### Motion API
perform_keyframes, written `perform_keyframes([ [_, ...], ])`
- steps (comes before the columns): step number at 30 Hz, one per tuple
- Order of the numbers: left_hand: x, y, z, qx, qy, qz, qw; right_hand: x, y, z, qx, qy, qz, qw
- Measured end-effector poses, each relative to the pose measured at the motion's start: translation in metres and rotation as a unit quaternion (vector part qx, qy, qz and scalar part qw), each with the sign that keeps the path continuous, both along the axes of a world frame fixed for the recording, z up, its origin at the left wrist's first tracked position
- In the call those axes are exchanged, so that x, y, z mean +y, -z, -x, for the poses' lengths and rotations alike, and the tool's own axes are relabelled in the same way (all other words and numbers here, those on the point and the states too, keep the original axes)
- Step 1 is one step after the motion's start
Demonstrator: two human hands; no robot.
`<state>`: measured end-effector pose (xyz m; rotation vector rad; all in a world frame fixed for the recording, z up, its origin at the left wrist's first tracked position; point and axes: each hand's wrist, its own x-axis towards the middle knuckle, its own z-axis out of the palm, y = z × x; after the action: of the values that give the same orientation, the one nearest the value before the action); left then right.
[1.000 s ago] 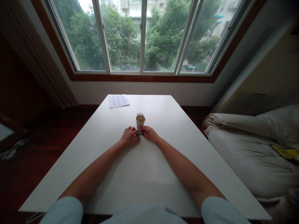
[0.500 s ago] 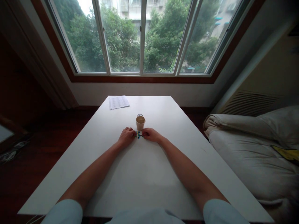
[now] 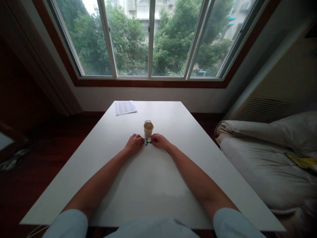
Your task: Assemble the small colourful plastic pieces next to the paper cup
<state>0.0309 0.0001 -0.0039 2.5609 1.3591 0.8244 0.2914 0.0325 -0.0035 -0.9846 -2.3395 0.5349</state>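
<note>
Table (image 3: 153, 185) held everything. Papers (image 3: 125, 108) lay far left. Left hand (image 3: 134, 144) and right hand (image 3: 159, 141): fingers curled, couldn't tell if either gripped a piece. Cup (image 3: 148, 130) stood upright just beyond. Small coloured pieces (image 3: 146, 142) lay between the hands, outside the cup; handling looked underway, unfinished; amount left unclear.

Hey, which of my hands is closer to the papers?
Your left hand, left of the small colourful cluster, on the side of the papers; your right hand is on the cluster's other side, farther off.
</note>
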Motion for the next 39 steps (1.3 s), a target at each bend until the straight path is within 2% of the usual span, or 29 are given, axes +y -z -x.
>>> perform_keyframes([
  [9,-0.0005,-0.0009,-0.0022,-0.004,-0.001,-0.002,1.000,-0.0013,0.0029,0.0006,0.008,-0.039,-0.001,0.999],
  [12,-0.0001,-0.0008,-0.0023,-0.010,-0.001,-0.003,1.000,-0.0002,0.0050,0.0006,0.009,-0.019,0.005,1.000],
  [22,-0.0002,-0.0006,-0.0036,-0.002,-0.013,-0.002,1.000,-0.0031,0.0031,0.0013,-0.014,0.067,-0.070,0.995],
  [39,-0.0016,-0.0043,-0.0048,-0.019,-0.008,-0.003,1.000,-0.0028,0.0003,-0.0029,-0.051,0.026,-0.062,0.996],
])
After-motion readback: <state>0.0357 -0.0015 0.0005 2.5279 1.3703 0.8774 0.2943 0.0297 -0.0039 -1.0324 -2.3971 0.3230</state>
